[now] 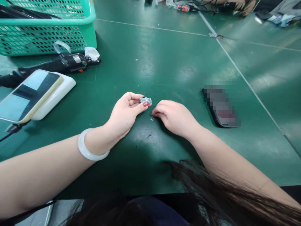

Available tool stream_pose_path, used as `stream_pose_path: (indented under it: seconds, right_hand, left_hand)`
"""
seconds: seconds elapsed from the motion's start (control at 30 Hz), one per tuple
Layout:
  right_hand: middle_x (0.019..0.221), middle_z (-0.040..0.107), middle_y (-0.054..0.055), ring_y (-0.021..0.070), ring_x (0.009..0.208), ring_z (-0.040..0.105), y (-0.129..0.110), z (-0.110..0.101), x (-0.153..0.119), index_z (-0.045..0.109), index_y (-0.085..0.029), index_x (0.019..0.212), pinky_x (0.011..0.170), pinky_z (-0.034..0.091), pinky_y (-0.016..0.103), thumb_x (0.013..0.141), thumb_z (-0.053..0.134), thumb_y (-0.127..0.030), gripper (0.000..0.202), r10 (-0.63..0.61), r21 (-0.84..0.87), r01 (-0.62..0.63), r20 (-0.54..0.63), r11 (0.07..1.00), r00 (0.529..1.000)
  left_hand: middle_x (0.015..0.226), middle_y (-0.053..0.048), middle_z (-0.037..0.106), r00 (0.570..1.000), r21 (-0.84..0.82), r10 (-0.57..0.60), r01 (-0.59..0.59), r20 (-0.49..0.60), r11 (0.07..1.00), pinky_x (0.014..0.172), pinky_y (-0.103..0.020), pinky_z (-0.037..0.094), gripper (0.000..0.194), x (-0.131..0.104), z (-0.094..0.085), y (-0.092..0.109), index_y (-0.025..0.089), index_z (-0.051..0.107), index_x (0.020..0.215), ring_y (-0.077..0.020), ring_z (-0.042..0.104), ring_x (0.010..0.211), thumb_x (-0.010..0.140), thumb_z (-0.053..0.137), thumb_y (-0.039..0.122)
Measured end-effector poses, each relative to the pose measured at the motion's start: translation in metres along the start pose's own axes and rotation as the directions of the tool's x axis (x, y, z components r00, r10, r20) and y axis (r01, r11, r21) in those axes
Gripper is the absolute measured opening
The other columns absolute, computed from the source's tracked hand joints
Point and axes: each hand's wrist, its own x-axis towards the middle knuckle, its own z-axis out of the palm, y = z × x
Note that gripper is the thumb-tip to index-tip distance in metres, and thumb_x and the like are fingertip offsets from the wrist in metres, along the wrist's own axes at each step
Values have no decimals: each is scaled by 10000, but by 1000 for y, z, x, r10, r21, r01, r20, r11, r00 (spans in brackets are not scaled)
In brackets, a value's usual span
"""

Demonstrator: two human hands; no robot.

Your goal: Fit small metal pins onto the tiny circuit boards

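Observation:
Between thumb and fingers, my left hand (127,114) grips a small light-blue part (145,100) with metallic and dark bits in it; its exact kind is too small to make out. Just to the right, my right hand (175,117) is closed in a pinch, fingertips pointing down near the table. A tiny clear rectangular piece (152,118) shows at those fingertips, against the green tabletop (150,169). Whether it touches the table I cannot tell. The two hands are close together but apart.
On the left stand a green mesh basket (89,18), a black electric screwdriver (68,62) and a phone (30,94) propped on a white block (55,97). A dark, partly blurred-out device (219,106) lies at right. Across the table are another person's hand (248,7) and scattered parts.

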Motion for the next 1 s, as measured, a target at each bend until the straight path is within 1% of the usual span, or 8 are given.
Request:
stream_pose_path:
  seconds: [0.1, 0.23, 0.37, 0.5, 0.57, 0.73, 0.87, 1.0]
  right_hand:
    - [912, 695, 20, 161, 874, 616, 13, -14, -6, 710, -210, 875, 784, 437, 286, 879, 507, -146, 212, 77, 46, -74, -62, 996, 995]
    - [806, 668, -5, 142, 723, 590, 25, -25, -14, 706, -221, 838, 659, 422, 273, 755, 708, -265, 93, 143, 42, -146, 70, 988, 987]
    - [782, 651, -15, 126, 693, 569, 23, -22, -14, 692, -217, 797, 624, 407, 257, 736, 709, -204, 65, 157, 51, -164, 117, 985, 981]
    - [753, 673, -18, 123, 697, 584, 18, -17, -11, 674, -210, 705, 651, 413, 257, 777, 604, -96, 152, 135, 82, -139, 56, 987, 989]
    - [746, 685, -19, 125, 689, 588, 15, -16, -11, 681, -212, 726, 660, 419, 263, 786, 595, -97, 155, 123, 124, -118, -36, 985, 992]
    - [722, 685, -20, 112, 610, 558, -1, -12, -14, 704, -223, 802, 596, 421, 262, 817, 631, -208, 76, 213, 386, -84, -304, 919, 928]
    - [740, 674, -14, 119, 648, 573, -10, -6, -10, 702, -215, 759, 612, 448, 274, 789, 662, -201, 51, 273, 593, -50, -293, 803, 916]
    - [786, 648, -9, 127, 707, 583, -7, -1, -5, 707, -223, 719, 662, 476, 294, 757, 683, -171, 69, 285, 691, -18, -275, 723, 918]
  left_hand:
    - [864, -46, 704, 1000, 12, -3, 3, -5, 1000, 920, -343, 477, 218, -1, 0, 1, 142, 559, 874, -154, 672, 905, 726, 718, 131]
    - [864, -41, 705, 1000, 26, -9, 9, 1, 1000, 911, -343, 485, 218, -2, 1, 1, 147, 548, 885, -154, 679, 902, 739, 709, 127]
    - [868, -47, 710, 1000, 49, -7, 6, 27, 999, 913, -339, 495, 239, -2, 1, 1, 141, 549, 889, -149, 683, 891, 725, 721, 119]
    - [899, -51, 710, 997, 140, -37, 26, 73, 990, 929, -346, 497, 261, -3, 2, 4, 136, 574, 942, -144, 679, 880, 729, 723, 139]
    - [924, -53, 709, 994, 187, -59, 41, 95, 981, 939, -344, 496, 277, -3, 2, 6, 132, 595, 990, -141, 676, 885, 739, 712, 141]
    - [944, -57, 727, 986, 225, -93, 61, 139, 972, 937, -325, 500, 257, -5, 4, 10, 129, 632, 1008, -140, 684, 892, 759, 694, 141]
    - [920, -55, 735, 982, 232, -106, 68, 156, 970, 915, -325, 510, 245, -7, 4, 11, 128, 646, 987, -145, 691, 868, 756, 711, 178]
    - [903, -57, 736, 977, 211, -115, 76, 177, 975, 907, -329, 512, 245, -8, 3, 11, 125, 655, 973, -150, 693, 863, 750, 722, 202]
